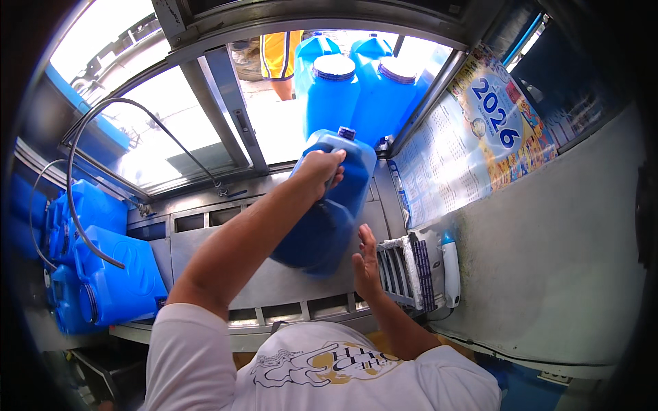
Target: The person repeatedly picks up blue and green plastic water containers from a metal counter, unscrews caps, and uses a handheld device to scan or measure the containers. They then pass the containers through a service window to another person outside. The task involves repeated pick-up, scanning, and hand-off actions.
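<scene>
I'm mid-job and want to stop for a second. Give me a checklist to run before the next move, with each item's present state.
1. Left grip closed on the held jug's handle: ok.
2. Right grip free: ok, open beside the jug, holding nothing.
3. Small cap in place: ok, though its tightness can't be judged.
4. Held jug clear of the counter: cannot tell, its lower end is blurred.
5. Space ahead clear: not ok, outside jugs stand there.
6. Hose away from the held jug: ok, off to the left.
</scene>
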Available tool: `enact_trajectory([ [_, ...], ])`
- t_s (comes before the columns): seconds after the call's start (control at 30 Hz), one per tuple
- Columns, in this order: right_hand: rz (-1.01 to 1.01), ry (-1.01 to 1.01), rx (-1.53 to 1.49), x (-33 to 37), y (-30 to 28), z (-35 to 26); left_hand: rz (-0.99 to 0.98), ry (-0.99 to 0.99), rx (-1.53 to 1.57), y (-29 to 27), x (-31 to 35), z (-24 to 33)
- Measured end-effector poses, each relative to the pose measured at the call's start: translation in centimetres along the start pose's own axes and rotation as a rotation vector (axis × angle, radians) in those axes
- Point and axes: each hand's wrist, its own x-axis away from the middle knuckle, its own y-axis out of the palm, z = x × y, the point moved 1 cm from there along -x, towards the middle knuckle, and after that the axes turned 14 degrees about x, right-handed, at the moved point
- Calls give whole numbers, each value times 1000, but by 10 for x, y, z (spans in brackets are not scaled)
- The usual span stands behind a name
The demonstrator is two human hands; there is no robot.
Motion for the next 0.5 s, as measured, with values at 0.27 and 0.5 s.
enact_trajectory([
  [0.27, 193, -82, 248, -56, -69, -34, -109, 81, 343, 58, -32, -4],
  [0.5, -94, -131, 548, -125, -98, -78, -129, 978, -451, -63, 0, -60],
])
